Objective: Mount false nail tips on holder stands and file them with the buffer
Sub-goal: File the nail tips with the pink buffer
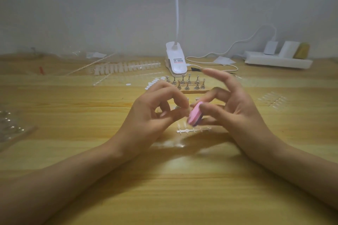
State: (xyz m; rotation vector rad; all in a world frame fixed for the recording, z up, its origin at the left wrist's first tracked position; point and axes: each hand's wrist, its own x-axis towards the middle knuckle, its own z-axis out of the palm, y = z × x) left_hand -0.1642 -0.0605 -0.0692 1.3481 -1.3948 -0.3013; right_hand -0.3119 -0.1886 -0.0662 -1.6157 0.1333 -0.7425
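Presently both hands are raised just above the wooden table (182, 188), near its middle, with the fingertips close together.

Left hand (155, 115): fingers curled, thumb and forefinger pinching a small piece (177, 107) at the fingertips (blurred; a metallic glint, cannot tell more).

Right hand (234, 109): thumb and bent forefinger grip the pink buffer (195, 115), which has a darker layer on its underside. The middle finger is stretched out and upward. The buffer is tilted, and its upper end sits right at the left fingertips.

On the table below the hands: a clear strip of nail tips (193, 130), lying flat.

Behind the hands: a cluster of metal holder stands (189, 83), upright on a brown base. Just left of the cluster is a row of loose white ovals (152, 83).

Further back on the left: a clear box of nail tips (126, 66), set in ranks. On the right, well apart from the hands: another set of clear tips (272, 99).

Back centre: a white clip lamp (176, 61), its cable running right toward a white power strip (278, 61) by the wall.

Left edge: a clear blister pack (11, 126). Back left: a small red object (41, 69), too small to identify.
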